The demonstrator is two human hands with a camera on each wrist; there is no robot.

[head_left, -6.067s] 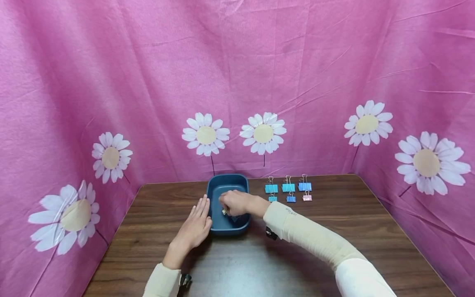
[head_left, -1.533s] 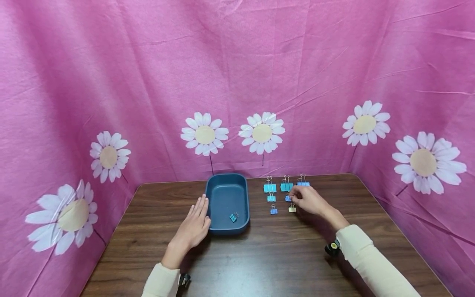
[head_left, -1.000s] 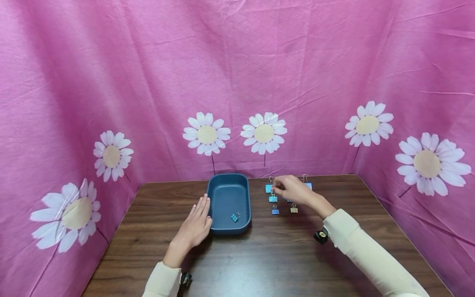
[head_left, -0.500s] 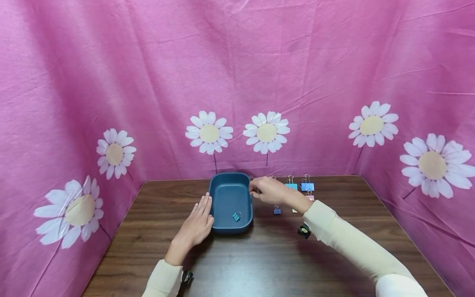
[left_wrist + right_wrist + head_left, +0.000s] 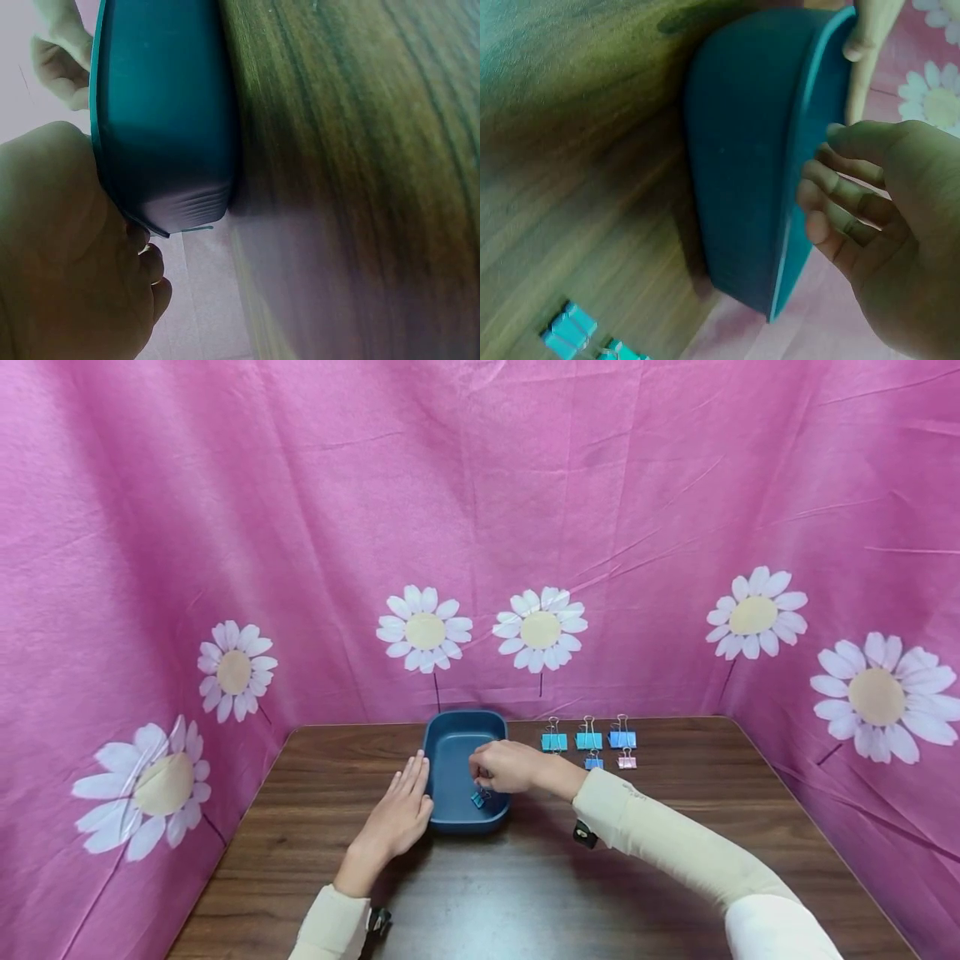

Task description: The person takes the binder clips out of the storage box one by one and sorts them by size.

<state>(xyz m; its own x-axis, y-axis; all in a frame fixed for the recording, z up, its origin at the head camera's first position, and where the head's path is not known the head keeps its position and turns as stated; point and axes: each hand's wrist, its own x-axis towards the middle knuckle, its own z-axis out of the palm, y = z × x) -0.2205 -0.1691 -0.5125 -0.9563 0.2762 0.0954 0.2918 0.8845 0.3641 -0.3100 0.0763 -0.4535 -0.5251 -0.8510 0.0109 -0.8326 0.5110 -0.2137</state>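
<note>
A dark blue rectangular tray (image 5: 455, 748) stands on the table. My left hand (image 5: 393, 814) rests along its left side with straight fingers; in the left wrist view the fingers lie over the tray's rim (image 5: 97, 82). Over the tray's right half is my right hand (image 5: 506, 766), fingers loosely bent downward. Just below its fingertips, a small teal binder clip (image 5: 477, 799) lies on the tray floor. In the right wrist view nothing shows between the thumb and the bent fingers (image 5: 840, 184). The right hand hides part of the tray's inside.
Right of the tray, a back row holds two large teal binder clips (image 5: 554, 742) and a large blue one (image 5: 622, 740). Before them lie a small blue clip (image 5: 594, 762) and a small pink clip (image 5: 627, 761). The right forearm covers nearer clips. A pink curtain (image 5: 480, 527) hangs behind.
My right hand has moved left from the clips, across the tray's right rim, to above the teal clip. Blue and gold clips appeared in a nearer row earlier. The left hand stays put.
</note>
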